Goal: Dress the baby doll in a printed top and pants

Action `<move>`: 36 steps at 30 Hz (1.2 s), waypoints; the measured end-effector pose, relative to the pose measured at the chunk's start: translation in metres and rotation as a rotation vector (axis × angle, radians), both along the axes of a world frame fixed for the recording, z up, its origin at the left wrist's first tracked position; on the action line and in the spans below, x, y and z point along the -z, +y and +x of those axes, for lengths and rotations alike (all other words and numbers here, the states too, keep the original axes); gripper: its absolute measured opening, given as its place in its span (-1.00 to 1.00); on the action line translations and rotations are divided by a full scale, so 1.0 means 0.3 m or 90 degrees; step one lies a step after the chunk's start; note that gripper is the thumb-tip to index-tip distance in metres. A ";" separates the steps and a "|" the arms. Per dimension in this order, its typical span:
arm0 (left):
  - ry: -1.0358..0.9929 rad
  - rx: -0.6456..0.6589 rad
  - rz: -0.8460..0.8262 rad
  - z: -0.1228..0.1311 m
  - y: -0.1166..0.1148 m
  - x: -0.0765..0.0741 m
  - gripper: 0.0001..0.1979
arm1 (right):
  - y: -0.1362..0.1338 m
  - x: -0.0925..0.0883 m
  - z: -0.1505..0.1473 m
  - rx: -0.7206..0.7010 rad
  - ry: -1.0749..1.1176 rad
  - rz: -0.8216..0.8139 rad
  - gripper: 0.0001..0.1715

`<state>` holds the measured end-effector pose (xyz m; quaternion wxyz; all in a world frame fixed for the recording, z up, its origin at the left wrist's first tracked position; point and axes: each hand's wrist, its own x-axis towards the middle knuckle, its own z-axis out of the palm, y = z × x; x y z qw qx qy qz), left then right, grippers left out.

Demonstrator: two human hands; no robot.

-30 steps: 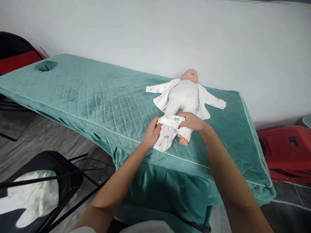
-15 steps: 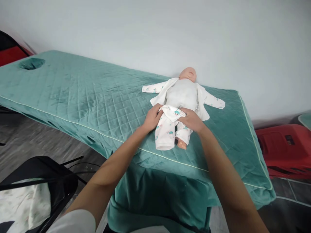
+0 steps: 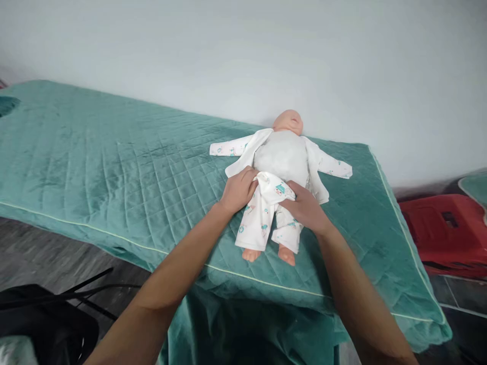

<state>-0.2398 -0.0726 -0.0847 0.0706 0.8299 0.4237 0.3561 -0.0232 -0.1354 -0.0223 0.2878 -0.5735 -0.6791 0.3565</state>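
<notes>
Pinching the waistband [image 3: 276, 186] of the white printed trousers [image 3: 253, 225], the left hand [image 3: 239, 190] is grasping one side of the cloth by the hip of the doll [image 3: 281, 156], its thumb and fingers closing on the bunched edge. At the doll's other hip, the right hand [image 3: 307, 207] is also grasping the waistband, pressing the fabric between thumb and fingers; some fingertips are hiding in the cloth. The trousers are covering the doll's legs, their waistband bunching just below its pale torso, and two bare feet [image 3: 251, 255] are poking out of the hems. The doll is lying on its back, its head [image 3: 288, 121] resting near the wall [image 3: 171, 61] and its feet pointing away from it. A white jacket [image 3: 243, 158] is lying open around the doll's torso, printed sleeves [image 3: 228, 148] stretching out on either side. Beneath the doll, a green quilted bed [image 3: 152, 167] is extending far to its left in view, pale piping [image 3: 264, 280] running along the edge beyond its feet. Well to the doll's right, a red plastic object [image 3: 441, 230] is standing past the bed's end. Down and left from the doll, well apart, a black chair [image 3: 49, 314] is standing on the dark floor [image 3: 34, 248], a pale cloth [image 3: 17, 351] partly showing there.
</notes>
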 end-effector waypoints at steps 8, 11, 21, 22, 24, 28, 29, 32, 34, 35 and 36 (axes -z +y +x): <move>-0.011 0.030 -0.038 0.012 -0.013 0.000 -0.62 | 0.129 -0.063 0.081 -0.089 0.219 -0.060 -0.65; -0.118 0.069 -0.137 0.001 0.000 -0.005 -0.60 | 0.138 0.006 0.092 -0.032 0.331 -0.046 -0.57; -0.439 0.081 -0.544 -0.021 0.045 -0.037 -0.48 | 0.141 0.045 0.201 -0.039 0.368 -0.114 -0.69; -0.417 0.093 -0.541 -0.021 0.042 -0.041 -0.53 | 0.144 0.046 0.208 -0.045 0.387 -0.107 -0.69; -0.381 0.126 -0.522 -0.025 0.032 -0.047 -0.62 | 0.148 0.052 0.215 -0.067 0.440 -0.080 -0.65; -0.261 0.169 -0.397 -0.025 -0.002 -0.078 -0.65 | 0.155 0.065 0.196 -0.082 0.474 -0.042 -0.66; -0.216 0.173 -0.350 -0.018 -0.009 -0.094 -0.63 | 0.156 0.068 0.186 -0.073 0.472 -0.040 -0.68; -0.087 0.189 -0.236 0.021 -0.009 -0.164 -0.61 | 0.158 0.077 0.159 -0.050 0.461 -0.020 -0.69; -0.011 0.216 -0.201 0.054 0.015 -0.212 -0.65 | 0.159 0.082 0.147 -0.035 0.450 0.012 -0.69; 0.015 0.228 -0.199 0.069 0.034 -0.230 -0.67 | 0.160 0.083 0.145 -0.027 0.446 0.028 -0.69; 0.022 0.232 -0.204 0.080 0.056 -0.241 -0.68 | 0.160 0.084 0.144 -0.018 0.443 0.038 -0.69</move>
